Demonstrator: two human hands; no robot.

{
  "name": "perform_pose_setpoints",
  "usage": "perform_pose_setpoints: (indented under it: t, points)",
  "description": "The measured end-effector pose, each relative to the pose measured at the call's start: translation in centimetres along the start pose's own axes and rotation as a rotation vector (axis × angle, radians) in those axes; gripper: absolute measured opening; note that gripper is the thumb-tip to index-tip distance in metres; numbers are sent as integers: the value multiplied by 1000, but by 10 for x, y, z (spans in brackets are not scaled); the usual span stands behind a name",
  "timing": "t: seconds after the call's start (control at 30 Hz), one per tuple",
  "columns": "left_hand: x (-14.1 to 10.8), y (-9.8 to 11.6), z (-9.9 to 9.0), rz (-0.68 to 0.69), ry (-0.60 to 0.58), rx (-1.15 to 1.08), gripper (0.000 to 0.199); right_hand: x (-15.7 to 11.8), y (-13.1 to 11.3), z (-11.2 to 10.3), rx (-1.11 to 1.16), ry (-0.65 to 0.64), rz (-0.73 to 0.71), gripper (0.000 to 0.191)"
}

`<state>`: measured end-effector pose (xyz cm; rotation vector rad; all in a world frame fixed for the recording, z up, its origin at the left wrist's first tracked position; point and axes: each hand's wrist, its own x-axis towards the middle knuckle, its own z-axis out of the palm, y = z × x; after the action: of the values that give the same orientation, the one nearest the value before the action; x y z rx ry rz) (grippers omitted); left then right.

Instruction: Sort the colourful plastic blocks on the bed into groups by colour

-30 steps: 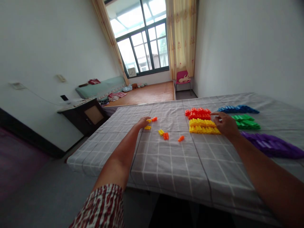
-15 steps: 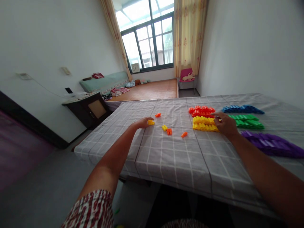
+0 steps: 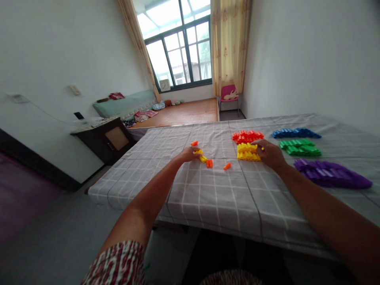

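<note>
My left hand [image 3: 189, 154] is closed on a small yellow plastic piece [image 3: 198, 151], low over the cloth. Touching or almost touching it is another yellow piece [image 3: 203, 159]. One orange piece [image 3: 194, 143] lies just beyond my fingers; a second orange piece [image 3: 209, 163] and a third orange piece [image 3: 227, 166] lie to the right. My right hand [image 3: 270, 153] has its thumb and forefinger pinched at the right end of the stacked yellow rows [image 3: 246, 152]. A bit of yellow shows between the fingertips, partly hidden. Stacked orange-red rows [image 3: 246, 137] sit right behind the yellow ones.
Farther right are stacked blue rows [image 3: 293, 133], green rows [image 3: 299, 148] and purple rows [image 3: 329, 173]. A grey checked cloth [image 3: 204, 194] covers the table. Beyond its far edge stands a bed [image 3: 190, 111]; a dark cabinet [image 3: 103, 138] is at the left.
My left hand has carried its yellow piece right, up to the other yellow piece. My right hand stays at the yellow rows, its fingers shifting slightly. The whole view has shifted a little.
</note>
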<state>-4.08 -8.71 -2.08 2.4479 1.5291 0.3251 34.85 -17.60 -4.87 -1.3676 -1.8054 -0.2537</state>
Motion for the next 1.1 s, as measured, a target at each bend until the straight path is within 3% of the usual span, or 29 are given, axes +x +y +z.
perform_pose_setpoints:
  t: [0.13, 0.3, 0.4, 0.5, 0.63, 0.77, 0.87, 0.93, 1.1]
  points:
    - [-1, -10, -10, -6, 60, 76, 42, 1, -2, -2, 35, 22, -3, 32]
    - [-4, -22, -23, 140, -64, 25, 60, 4, 2, -3, 75, 32, 9, 31]
    - [-5, -24, -24, 86, -58, 17, 70, 5, 2, -4, 91, 36, 10, 31]
    - [-7, -24, -22, 18, -92, 30, 59, 4, -1, -3, 86, 22, -7, 31]
    - [-9, -19, -16, 99, -117, 72, 55, 0, -4, 1, 70, -22, -9, 30]
    - [-8, -5, -12, 75, -184, 75, 55, -2, -12, 4, 66, -58, -25, 29]
    - [-9, 2, -14, 67, -214, 41, 65, 5, -39, 7, 87, -123, -78, 29]
    - [-12, 4, -15, 73, -231, 18, 68, 16, -68, 17, 106, -233, -152, 29]
    - [-24, 3, -13, 61, -180, -27, 51, 47, -144, 69, 15, -544, -340, 33]
